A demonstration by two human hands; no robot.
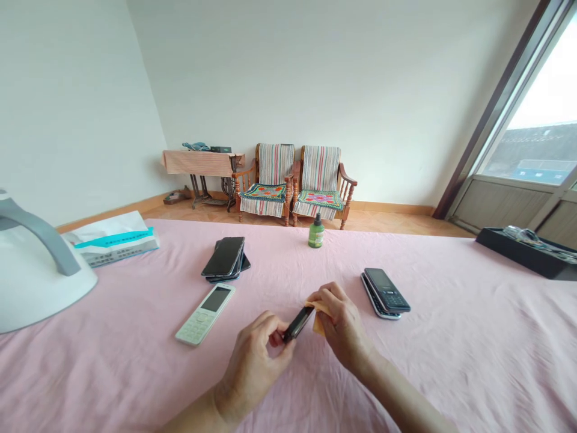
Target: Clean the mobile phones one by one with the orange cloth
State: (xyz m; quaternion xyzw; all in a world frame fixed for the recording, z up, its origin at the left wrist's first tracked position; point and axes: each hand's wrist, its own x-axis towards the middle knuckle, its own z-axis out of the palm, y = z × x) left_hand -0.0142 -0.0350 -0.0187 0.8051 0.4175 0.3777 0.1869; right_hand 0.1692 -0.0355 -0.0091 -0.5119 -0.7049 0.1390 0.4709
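Observation:
My left hand (256, 355) grips the near end of a dark mobile phone (299, 323), which is turned on its edge above the pink cloth. At the phone's far end, my right hand (339, 325) pinches a yellow-orange cloth (319, 323) against it. Left of my hands lies a white keypad phone (206, 314). Behind that, several dark smartphones (224, 257) are stacked unevenly. To the right, a black keypad phone (386, 290) rests on top of another phone (379, 311). My fingers hide both ends of the held phone.
A pink-covered table (135, 361) spreads under everything. A green bottle (316, 232) stands near its far edge. At left are a white kettle-like vessel (36, 276) and a tissue pack (119, 240); at right, a black box (525, 252) holds cables. Two wooden chairs (270, 174) stand beyond.

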